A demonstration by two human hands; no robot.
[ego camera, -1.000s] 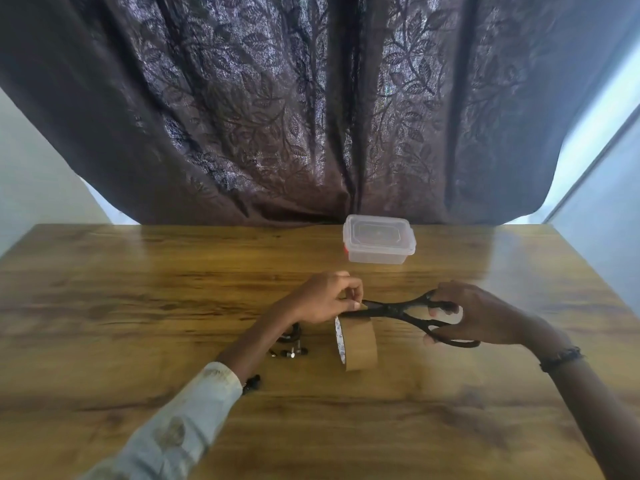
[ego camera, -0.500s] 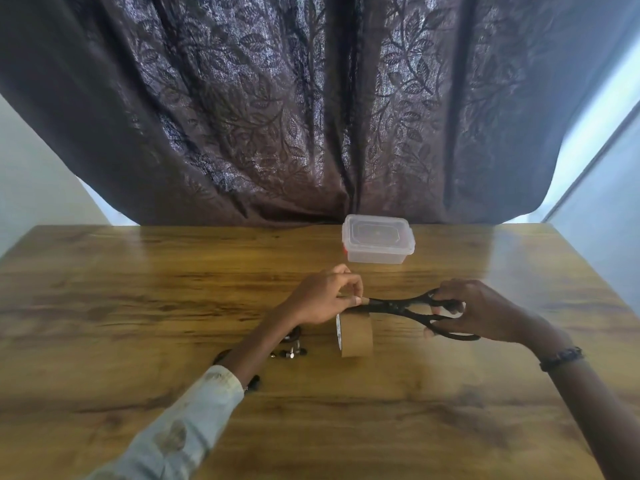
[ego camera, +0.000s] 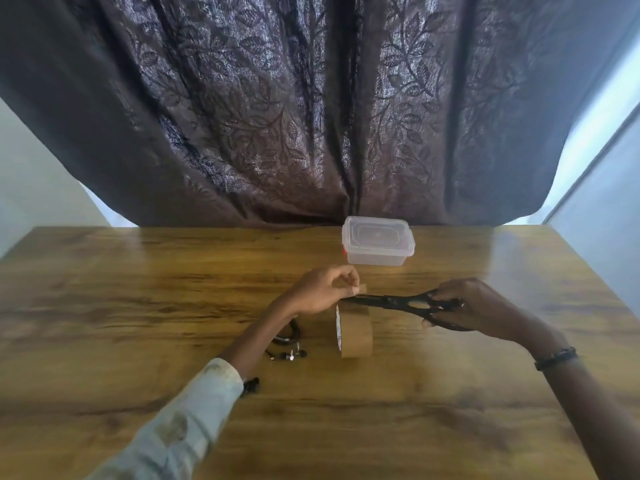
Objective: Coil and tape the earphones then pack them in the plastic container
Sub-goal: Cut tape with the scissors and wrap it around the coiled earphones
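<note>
My left hand (ego camera: 323, 289) pinches a small strip of brown tape (ego camera: 359, 289) just above the brown tape roll (ego camera: 356, 331), which stands on edge on the wooden table (ego camera: 138, 306). My right hand (ego camera: 474, 306) grips black scissors (ego camera: 398, 302); their closed blades point left and reach under the strip. The black earphones (ego camera: 289, 344) lie on the table beside my left forearm, partly hidden by it. A clear plastic container (ego camera: 377, 241) with its lid on stands at the back of the table.
A dark patterned curtain (ego camera: 311, 109) hangs right behind the table's far edge. A small black piece (ego camera: 251, 386) lies next to my left sleeve.
The scissor blades have closed across the tape. The strip in my left hand now stands free of the roll, which sits lower on the table.
</note>
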